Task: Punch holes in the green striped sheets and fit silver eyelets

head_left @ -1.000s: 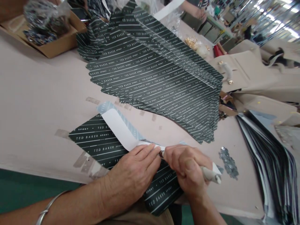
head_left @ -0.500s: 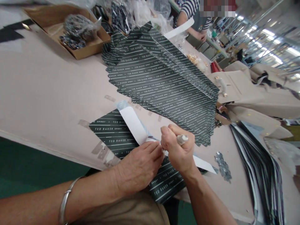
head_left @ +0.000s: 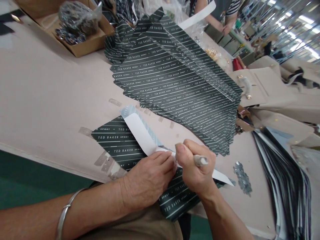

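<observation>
A piece of dark green lining printed with white lettering [head_left: 117, 138] lies at the table's near edge, partly over my lap. A curled white strip with a pale blue backside [head_left: 141, 133] runs across it. My left hand [head_left: 152, 176] presses bunched fingers down on the strip, thumb hidden. Close beside those fingertips, my right hand [head_left: 197, 166] is wrapped round a pen-like tool [head_left: 200, 161] with a pale, worn end. The tool's tip is hidden behind the fist. The far end of the strip [head_left: 222, 177] shows to the right of my right hand.
A large stack of the same printed lining [head_left: 175, 80] lies ahead. A cardboard box with bagged metal parts [head_left: 82, 43] stands far left. Small clear pieces [head_left: 242, 179] and folded dark panels [head_left: 287, 186] lie right. Beige bags [head_left: 267, 86] and another person [head_left: 220, 20] are beyond.
The view has shifted slightly. My right hand and the tool have moved a little to the right, away from my left fingertips; my left hand keeps its hold on the strip.
</observation>
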